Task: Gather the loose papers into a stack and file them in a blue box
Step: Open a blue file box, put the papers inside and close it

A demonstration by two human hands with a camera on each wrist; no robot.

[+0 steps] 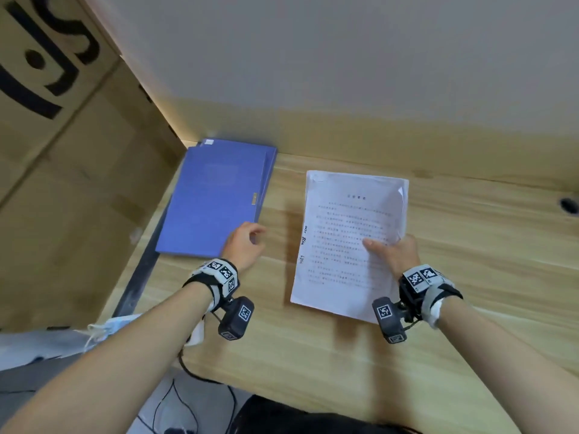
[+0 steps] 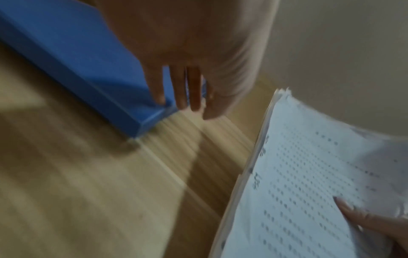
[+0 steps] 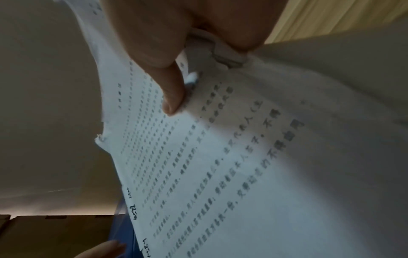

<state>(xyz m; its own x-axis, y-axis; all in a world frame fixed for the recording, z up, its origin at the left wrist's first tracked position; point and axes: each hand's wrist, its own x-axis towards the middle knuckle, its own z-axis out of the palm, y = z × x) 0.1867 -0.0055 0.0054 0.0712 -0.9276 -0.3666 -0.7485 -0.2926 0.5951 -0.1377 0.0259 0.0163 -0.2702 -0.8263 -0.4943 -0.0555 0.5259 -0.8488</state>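
Note:
A closed blue box lies flat at the back left of the wooden table. My left hand is at its near right corner. In the left wrist view its fingers reach down fairly straight over the blue box edge and hold nothing. My right hand grips a stack of printed papers by its right edge, thumb on top. The stack hangs a little above the table and casts a shadow. In the right wrist view the thumb presses on the papers.
A large cardboard box stands against the table's left side. A plain wall runs behind the table. There is a cable hole at the far right, and a face mask and cables at the left front edge.

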